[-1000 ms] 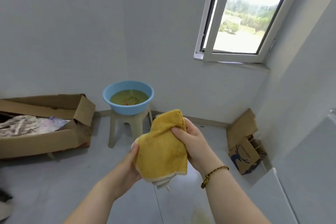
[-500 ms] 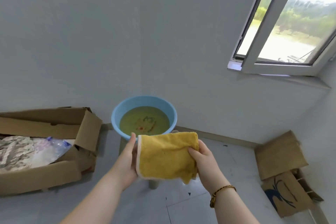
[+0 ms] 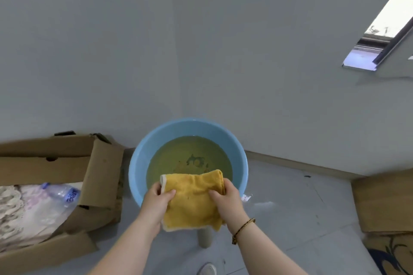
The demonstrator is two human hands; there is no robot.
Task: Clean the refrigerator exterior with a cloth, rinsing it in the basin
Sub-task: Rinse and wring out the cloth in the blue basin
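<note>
Fingers (image 3: pixel 168 194) of left hand (image 3: pixel 154 204) curled over the left edge of yellow cloth (image 3: pixel 192 205), pinching it. Fingers (image 3: pixel 215 195) of right hand (image 3: pixel 229 204) curled round the right edge likewise. Cloth held spread between both hands, centre of frame, over the near rim of blue basin (image 3: pixel 143 158). Its far edge overlaps the murky yellow-green water (image 3: pixel 190 152); whether it touches the water cannot be told. Both forearms enter from the bottom edge, backs of hands up, wrists roughly level. Beaded bracelet (image 3: pixel 243 226) on right wrist. One stool leg (image 3: pixel 204 239) visible below the cloth. Cardboard box (image 3: pixel 102 163) at left holds a plastic bottle (image 3: pixel 61 193). Window (image 3: pixel 380 29) upper right.
</note>
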